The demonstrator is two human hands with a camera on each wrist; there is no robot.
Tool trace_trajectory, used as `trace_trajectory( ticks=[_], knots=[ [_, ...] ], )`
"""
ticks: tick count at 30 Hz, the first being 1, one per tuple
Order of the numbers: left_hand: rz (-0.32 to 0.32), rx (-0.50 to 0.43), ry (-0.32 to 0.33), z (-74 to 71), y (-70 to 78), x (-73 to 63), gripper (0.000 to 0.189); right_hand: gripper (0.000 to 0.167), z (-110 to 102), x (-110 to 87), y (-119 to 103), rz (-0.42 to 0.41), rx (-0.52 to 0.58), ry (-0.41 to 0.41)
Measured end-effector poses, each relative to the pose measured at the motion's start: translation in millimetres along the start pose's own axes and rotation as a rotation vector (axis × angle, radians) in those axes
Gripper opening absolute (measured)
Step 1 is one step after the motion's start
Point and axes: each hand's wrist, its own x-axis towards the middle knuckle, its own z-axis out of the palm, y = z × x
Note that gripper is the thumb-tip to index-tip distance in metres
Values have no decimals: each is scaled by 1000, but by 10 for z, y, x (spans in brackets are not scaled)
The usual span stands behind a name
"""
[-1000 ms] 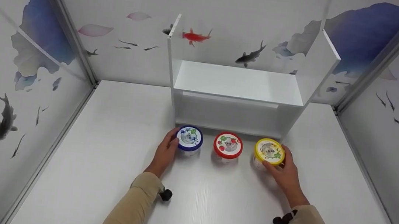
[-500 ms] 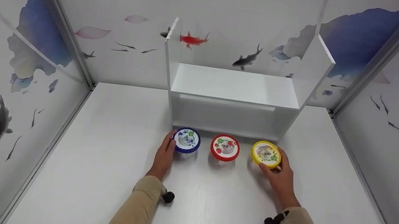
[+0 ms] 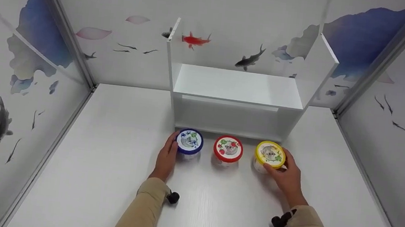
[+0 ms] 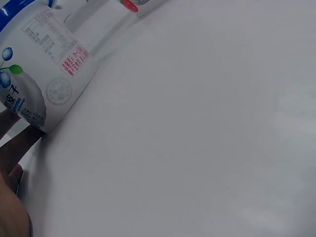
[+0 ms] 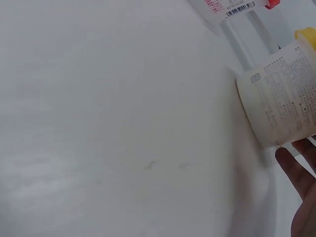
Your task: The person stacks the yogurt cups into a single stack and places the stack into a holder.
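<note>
Three white tubs with coloured lids stand upright in a row in the head view. At the left is the blue-lidded tub (image 3: 189, 141), with blueberries printed on its side in the left wrist view. My left hand (image 3: 165, 158) holds it by its left side, thumb toward the front. A red-lidded tub (image 3: 228, 149) is in the middle, touched by neither hand. On the right, my right hand (image 3: 288, 177) grips the yellow-lidded tub (image 3: 270, 154), thumb at the front of the lid and fingers round the right side. In the right wrist view, fingertips (image 5: 289, 160) show by its base.
A white shelf unit (image 3: 241, 87) with tall side panels stands right behind the tubs. The white tabletop (image 3: 199, 211) runs toward me, and printed walls (image 3: 117, 67) enclose the back and both sides.
The head view has shifted slightly, moving the whole scene a little left and down in it. Both hands stay at the same tubs, and the row looks the same.
</note>
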Motion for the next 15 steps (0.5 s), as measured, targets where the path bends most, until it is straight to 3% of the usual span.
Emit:
trace_trajectory(
  ticks=[7,15],
  knots=[
    [15,29,-11,6,58,-2,47,107,-71,20,-124,0,-16,10],
    [18,39,-8,-11,23,-17,47,104,-71,76,-240,-40,-25,43]
  ],
)
